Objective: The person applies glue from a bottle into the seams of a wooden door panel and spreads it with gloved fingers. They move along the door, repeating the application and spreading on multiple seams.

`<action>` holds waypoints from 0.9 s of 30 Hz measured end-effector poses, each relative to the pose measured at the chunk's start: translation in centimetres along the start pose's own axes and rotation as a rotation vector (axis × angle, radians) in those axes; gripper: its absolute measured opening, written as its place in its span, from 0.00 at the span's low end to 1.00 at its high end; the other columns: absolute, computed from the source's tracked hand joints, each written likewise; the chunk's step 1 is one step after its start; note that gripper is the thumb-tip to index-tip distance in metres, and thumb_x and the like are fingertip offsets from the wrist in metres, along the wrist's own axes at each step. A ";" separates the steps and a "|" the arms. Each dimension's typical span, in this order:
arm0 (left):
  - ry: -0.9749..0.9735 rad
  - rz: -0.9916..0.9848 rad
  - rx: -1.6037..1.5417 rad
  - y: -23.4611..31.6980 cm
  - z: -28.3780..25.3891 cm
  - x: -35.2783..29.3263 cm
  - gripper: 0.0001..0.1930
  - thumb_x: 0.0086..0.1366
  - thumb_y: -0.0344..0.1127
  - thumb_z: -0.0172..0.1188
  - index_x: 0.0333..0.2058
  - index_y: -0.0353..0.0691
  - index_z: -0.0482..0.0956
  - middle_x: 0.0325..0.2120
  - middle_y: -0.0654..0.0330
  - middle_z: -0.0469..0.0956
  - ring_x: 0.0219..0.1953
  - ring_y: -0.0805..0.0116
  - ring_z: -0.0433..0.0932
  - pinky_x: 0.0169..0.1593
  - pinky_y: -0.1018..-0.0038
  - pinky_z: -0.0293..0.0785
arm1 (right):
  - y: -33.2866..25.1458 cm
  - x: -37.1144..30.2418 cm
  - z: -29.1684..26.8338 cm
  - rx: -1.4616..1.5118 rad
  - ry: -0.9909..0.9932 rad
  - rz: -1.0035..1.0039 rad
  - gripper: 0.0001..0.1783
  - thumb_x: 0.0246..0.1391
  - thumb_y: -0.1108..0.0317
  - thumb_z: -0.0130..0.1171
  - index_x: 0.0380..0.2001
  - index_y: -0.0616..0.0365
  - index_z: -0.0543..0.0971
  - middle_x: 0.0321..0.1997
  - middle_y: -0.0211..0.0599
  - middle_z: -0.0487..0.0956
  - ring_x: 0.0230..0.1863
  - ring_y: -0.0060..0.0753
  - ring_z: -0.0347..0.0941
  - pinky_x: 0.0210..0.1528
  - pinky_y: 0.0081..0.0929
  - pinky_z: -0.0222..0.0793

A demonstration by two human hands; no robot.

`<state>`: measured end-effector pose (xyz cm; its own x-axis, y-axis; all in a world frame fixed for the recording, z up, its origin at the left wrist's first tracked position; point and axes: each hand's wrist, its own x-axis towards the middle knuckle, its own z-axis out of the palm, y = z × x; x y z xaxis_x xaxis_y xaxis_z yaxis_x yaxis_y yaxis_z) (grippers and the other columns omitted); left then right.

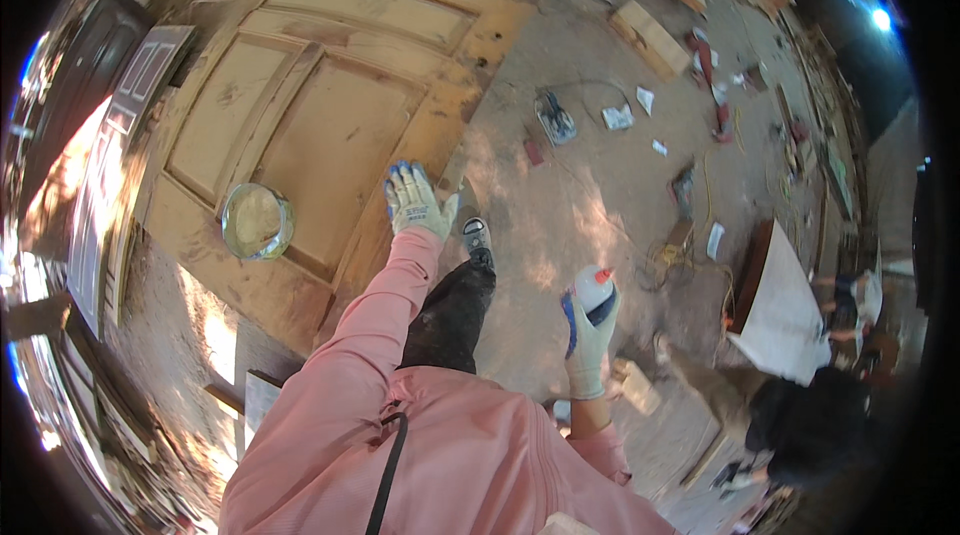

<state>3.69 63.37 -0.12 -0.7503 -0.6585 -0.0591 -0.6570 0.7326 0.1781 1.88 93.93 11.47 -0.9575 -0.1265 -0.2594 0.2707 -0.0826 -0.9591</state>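
Note:
A large panelled wooden door (345,105) lies flat in front of me, yellowish brown with dark smudges. My left hand (415,203), in a white glove with blue fingertips, rests on its right edge with the fingers stretched out. On the door's near left part stands a round tub (257,222) with tan, paste-like or powdery stuff in it. Over the floor to the right, my gloved right hand (588,340) is wrapped round a white squeeze bottle (594,285) with a red tip, held away from the door.
A power sander (555,118) with a cord lies on the floor beyond the door's right edge. Wooden blocks (650,39), paper scraps (618,117) and red tools (703,60) are scattered about. A person in dark clothes (810,425) bends at the lower right. Other doors (130,100) lean at the left.

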 end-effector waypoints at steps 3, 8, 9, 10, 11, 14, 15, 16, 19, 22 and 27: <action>0.064 -0.021 -0.055 3.5 0.3 5.8 0.51 0.68 0.65 0.49 0.71 0.22 0.46 0.72 0.31 0.44 0.76 0.35 0.40 0.76 0.47 0.33 | -1.1 5.7 -0.8 -0.114 -0.006 -0.022 0.31 0.57 0.81 0.62 0.63 0.57 0.65 0.55 0.36 0.72 0.51 0.29 0.75 0.56 0.29 0.75; 0.103 -0.168 -0.092 7.3 -0.6 15.7 0.48 0.71 0.63 0.46 0.71 0.23 0.47 0.73 0.33 0.44 0.76 0.38 0.40 0.77 0.48 0.32 | -5.6 15.3 -1.1 -0.317 -0.012 0.022 0.33 0.55 0.84 0.63 0.62 0.60 0.65 0.56 0.36 0.71 0.53 0.28 0.72 0.56 0.28 0.74; 0.096 -0.191 -0.097 7.6 -0.9 17.4 0.48 0.71 0.63 0.46 0.71 0.23 0.47 0.73 0.34 0.44 0.76 0.38 0.39 0.77 0.49 0.32 | -6.4 17.4 -1.3 -0.320 -0.029 0.021 0.33 0.55 0.83 0.64 0.63 0.60 0.65 0.56 0.36 0.71 0.53 0.29 0.72 0.56 0.28 0.74; 0.098 -0.208 -0.092 7.6 -0.9 19.1 0.48 0.71 0.63 0.46 0.71 0.24 0.47 0.73 0.35 0.43 0.76 0.39 0.39 0.77 0.49 0.32 | -7.3 19.6 -0.9 -0.320 -0.048 0.019 0.33 0.56 0.83 0.64 0.63 0.60 0.65 0.56 0.36 0.71 0.54 0.29 0.71 0.56 0.28 0.74; 0.102 -0.225 -0.090 7.6 -0.8 20.7 0.48 0.72 0.63 0.45 0.71 0.24 0.46 0.74 0.35 0.43 0.77 0.39 0.39 0.77 0.50 0.31 | -8.1 21.8 -0.4 -0.321 -0.065 0.015 0.33 0.56 0.82 0.64 0.63 0.61 0.65 0.56 0.36 0.71 0.54 0.29 0.71 0.56 0.27 0.73; -0.053 -0.146 -0.016 10.5 -2.2 21.9 0.48 0.72 0.64 0.45 0.72 0.26 0.46 0.75 0.38 0.42 0.77 0.40 0.38 0.77 0.51 0.31 | -10.6 27.3 1.6 -0.348 -0.083 0.000 0.32 0.56 0.81 0.64 0.62 0.62 0.65 0.56 0.37 0.71 0.54 0.29 0.72 0.56 0.28 0.74; -0.130 -0.104 0.020 12.0 -2.7 21.4 0.48 0.71 0.64 0.44 0.72 0.26 0.45 0.75 0.38 0.41 0.77 0.40 0.38 0.77 0.52 0.30 | -11.1 29.0 2.4 -0.340 -0.100 0.004 0.32 0.56 0.81 0.64 0.62 0.62 0.65 0.56 0.37 0.71 0.54 0.29 0.72 0.56 0.28 0.74; -0.191 -0.045 0.000 13.2 -2.4 20.2 0.49 0.71 0.65 0.43 0.73 0.27 0.44 0.75 0.40 0.41 0.77 0.42 0.37 0.77 0.53 0.31 | -11.4 30.6 3.2 -0.334 -0.139 0.025 0.33 0.55 0.82 0.64 0.62 0.62 0.65 0.56 0.38 0.71 0.54 0.30 0.72 0.56 0.28 0.74; -0.127 0.013 -0.108 13.4 -0.6 18.7 0.49 0.71 0.66 0.42 0.73 0.27 0.44 0.75 0.41 0.41 0.78 0.44 0.38 0.77 0.54 0.32 | -11.7 35.0 6.3 -0.365 -0.239 0.048 0.34 0.53 0.81 0.66 0.62 0.62 0.65 0.56 0.38 0.71 0.54 0.30 0.72 0.56 0.28 0.74; -0.090 -0.118 -0.022 11.5 -1.2 21.9 0.50 0.70 0.65 0.45 0.73 0.27 0.45 0.75 0.42 0.42 0.78 0.46 0.38 0.77 0.53 0.33 | -10.9 39.9 7.9 -0.447 -0.395 0.029 0.35 0.52 0.81 0.68 0.62 0.63 0.65 0.56 0.39 0.71 0.55 0.31 0.72 0.57 0.28 0.73; -0.108 -0.366 -0.017 13.9 -2.2 23.5 0.50 0.70 0.66 0.45 0.72 0.26 0.45 0.75 0.42 0.42 0.78 0.46 0.38 0.77 0.53 0.33 | -11.4 45.9 12.9 -0.503 -0.663 0.022 0.35 0.53 0.78 0.68 0.62 0.63 0.66 0.58 0.39 0.71 0.57 0.30 0.71 0.59 0.28 0.72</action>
<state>-22.92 57.64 3.14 -0.4705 -0.8534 -0.2245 -0.8822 0.4488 0.1426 -43.89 76.31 11.92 -0.6526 -0.6919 -0.3089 0.0612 0.3582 -0.9316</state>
